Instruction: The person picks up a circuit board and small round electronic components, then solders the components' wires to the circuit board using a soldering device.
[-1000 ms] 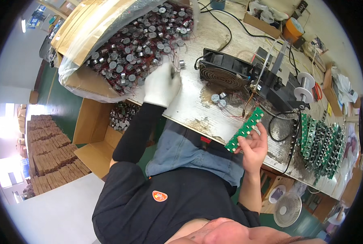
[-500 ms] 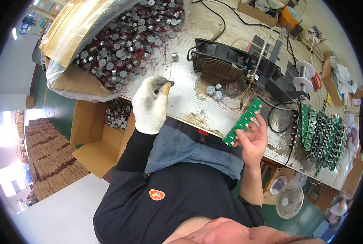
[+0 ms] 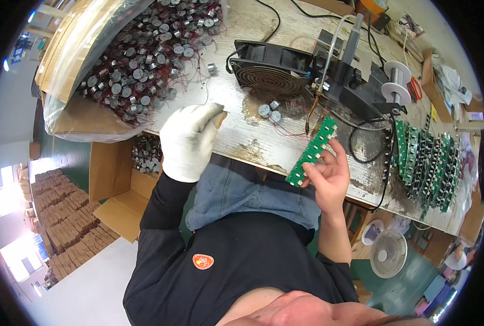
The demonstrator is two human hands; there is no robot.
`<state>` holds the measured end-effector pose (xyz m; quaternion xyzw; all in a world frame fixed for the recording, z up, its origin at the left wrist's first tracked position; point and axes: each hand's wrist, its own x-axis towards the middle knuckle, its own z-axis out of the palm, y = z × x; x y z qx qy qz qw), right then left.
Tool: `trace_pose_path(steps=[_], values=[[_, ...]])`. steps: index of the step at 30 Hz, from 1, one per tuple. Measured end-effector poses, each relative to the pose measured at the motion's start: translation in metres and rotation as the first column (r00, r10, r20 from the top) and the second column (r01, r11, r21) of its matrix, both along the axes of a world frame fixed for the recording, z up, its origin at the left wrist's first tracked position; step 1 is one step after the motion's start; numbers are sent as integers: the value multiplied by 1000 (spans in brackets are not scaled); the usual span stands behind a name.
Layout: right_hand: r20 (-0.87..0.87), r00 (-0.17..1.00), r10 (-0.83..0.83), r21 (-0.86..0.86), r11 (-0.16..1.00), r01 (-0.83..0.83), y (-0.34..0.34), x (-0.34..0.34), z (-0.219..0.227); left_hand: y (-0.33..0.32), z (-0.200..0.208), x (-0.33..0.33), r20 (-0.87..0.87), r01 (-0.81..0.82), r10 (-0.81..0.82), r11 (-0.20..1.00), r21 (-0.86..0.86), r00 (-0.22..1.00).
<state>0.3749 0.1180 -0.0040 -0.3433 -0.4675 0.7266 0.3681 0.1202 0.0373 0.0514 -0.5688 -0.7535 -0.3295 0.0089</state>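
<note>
My left hand (image 3: 186,142), in a white glove with a yellowish thumb tip, hovers at the table's near edge beside the heap of small silver motors (image 3: 138,73) with red wires. Its fingers are pressed together; whatever lies between them is too small to make out. Bare, my right hand (image 3: 331,178) grips a narrow green circuit board strip (image 3: 314,149) with small pale parts along it. The strip is held tilted over the front edge, below the soldering machine (image 3: 356,89). A few loose motors (image 3: 269,111) lie between my hands, and one motor (image 3: 211,68) sits apart near the heap.
A black square fan (image 3: 274,66) stands at the back, with a solder spool (image 3: 398,81) right of it. Several green board strips (image 3: 429,168) are stacked at right. An open carton (image 3: 109,176) sits below the left edge; cables cross the tabletop.
My left hand has turned over, so more of the back of its glove shows. The right hand still holds the circuit board strip at much the same tilt. The whole view has shifted slightly.
</note>
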Motion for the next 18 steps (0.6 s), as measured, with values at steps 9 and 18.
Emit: trace_pose_path(steps=[9,18], values=[[-6,1000,0,-8,1000,0,-1,0,-3,1,-35,37,685,216,-128,975,-44,717],[-11,1000,10,-42,999,-10,0,0,3,14,-41,67,993,280,116,953,-120,30]])
